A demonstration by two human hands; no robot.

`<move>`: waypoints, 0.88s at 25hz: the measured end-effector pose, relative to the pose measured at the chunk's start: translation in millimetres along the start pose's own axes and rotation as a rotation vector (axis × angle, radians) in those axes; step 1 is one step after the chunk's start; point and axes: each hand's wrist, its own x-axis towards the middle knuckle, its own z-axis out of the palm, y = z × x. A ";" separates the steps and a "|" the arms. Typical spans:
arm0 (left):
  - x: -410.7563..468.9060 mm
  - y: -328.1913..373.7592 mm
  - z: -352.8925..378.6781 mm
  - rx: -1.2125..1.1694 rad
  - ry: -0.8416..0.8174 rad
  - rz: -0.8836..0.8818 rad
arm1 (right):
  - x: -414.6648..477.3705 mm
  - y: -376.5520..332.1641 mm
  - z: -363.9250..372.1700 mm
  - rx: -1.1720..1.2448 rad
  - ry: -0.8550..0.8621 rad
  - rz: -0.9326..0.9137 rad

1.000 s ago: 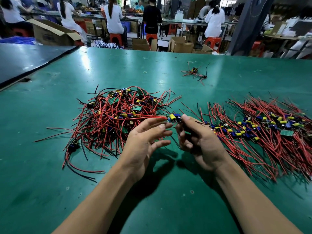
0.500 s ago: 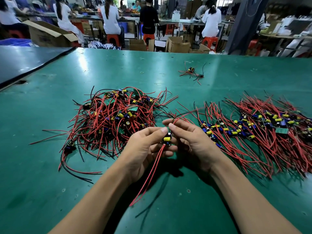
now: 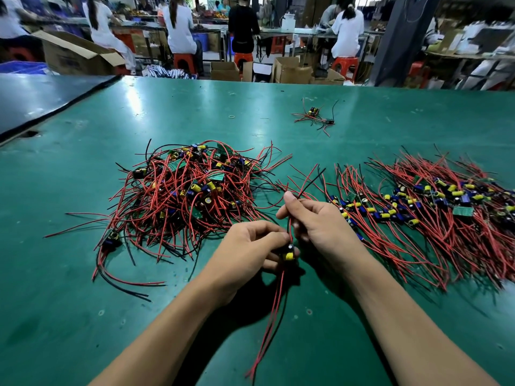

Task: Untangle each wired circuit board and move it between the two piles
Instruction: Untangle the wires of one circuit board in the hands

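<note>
Between the two piles I hold one wired circuit board (image 3: 289,254) with a yellow capacitor. My left hand (image 3: 248,252) pinches the board itself. My right hand (image 3: 315,227) grips its upper red and black wires, which stick up past my thumb. More red wires of the board hang down toward me. A tangled pile (image 3: 184,196) of boards and red wires lies to the left. To the right, the boards of a second pile (image 3: 434,210) lie in rows with their wires combed straight.
A small separate wired board (image 3: 316,117) lies farther back on the green table (image 3: 83,302), near a rubber band (image 3: 232,117). A dark table (image 3: 41,98) adjoins at far left. People sit at benches behind, among cardboard boxes and red stools.
The board came out of the left pile's edge into both hands. My right hand has slid up along the upper wires, which now point away from me; the lower wires hang straighter.
</note>
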 end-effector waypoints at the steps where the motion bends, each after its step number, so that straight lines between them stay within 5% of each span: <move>1: -0.8 0.2 0.2 -0.013 -0.017 0.002 | -1.4 -0.9 1.3 0.012 -0.004 0.003; 11: -4.9 -1.2 3.0 0.172 -0.029 0.115 | 1.5 -5.7 -1.5 -0.018 0.006 0.186; 17: -3.5 -1.9 4.9 -0.057 0.016 0.033 | -3.1 -0.5 6.2 0.014 -0.010 0.058; 22: -2.4 2.4 0.7 -0.155 0.068 0.008 | -6.3 1.2 5.9 -0.004 -0.186 0.033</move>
